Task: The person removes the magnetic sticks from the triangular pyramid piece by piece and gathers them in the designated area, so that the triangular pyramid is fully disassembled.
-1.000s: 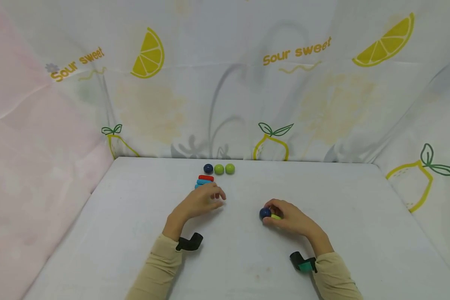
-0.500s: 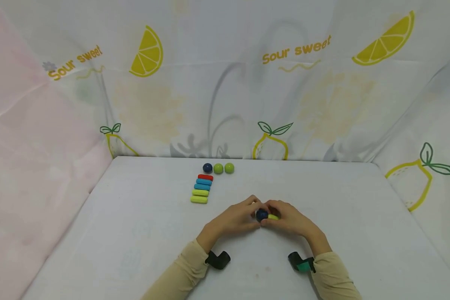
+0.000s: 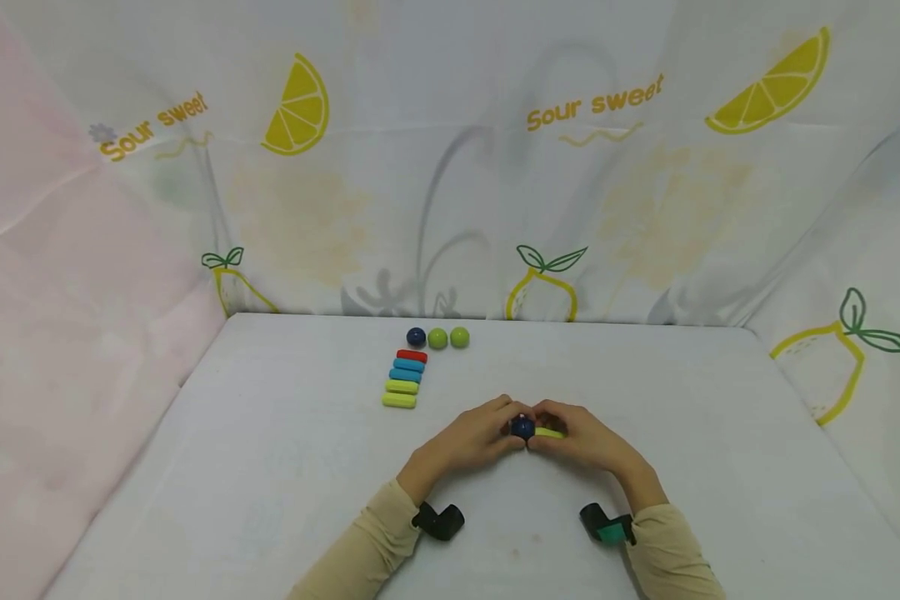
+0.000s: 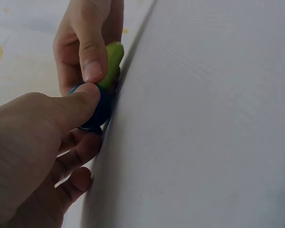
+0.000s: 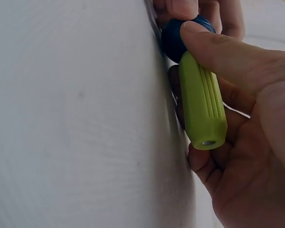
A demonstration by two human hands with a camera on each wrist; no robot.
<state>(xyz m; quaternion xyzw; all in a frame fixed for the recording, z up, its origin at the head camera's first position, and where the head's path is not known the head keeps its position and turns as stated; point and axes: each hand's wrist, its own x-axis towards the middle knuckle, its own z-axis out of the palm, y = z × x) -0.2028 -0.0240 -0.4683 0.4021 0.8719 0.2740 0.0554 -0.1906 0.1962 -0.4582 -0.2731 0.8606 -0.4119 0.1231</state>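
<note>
A dark blue ball (image 3: 522, 427) and a yellow-green magnetic rod (image 5: 202, 102) sit end to end between the two hands, low over the white table. My left hand (image 3: 480, 433) pinches the ball, thumb on its near side, as the left wrist view shows. On the other side, my right hand (image 3: 581, 435) holds the rod where it meets the ball, its thumb tip overlapping the ball's edge. The rod's free end, with a small metallic disc (image 5: 209, 142), points back toward the right palm. Fingers hide part of the ball.
Left of the hands lies a slanted column of short rods: a red rod (image 3: 412, 356), two blue rods (image 3: 407, 370) and two yellow-green rods (image 3: 400, 394). Behind them, another dark blue ball (image 3: 416, 337) and two green balls (image 3: 448, 337) line up near the table's back edge.
My left hand has come from beside the column of rods, rightward and nearer, to grip the dark blue ball. The right hand has stayed almost in place with the rod.
</note>
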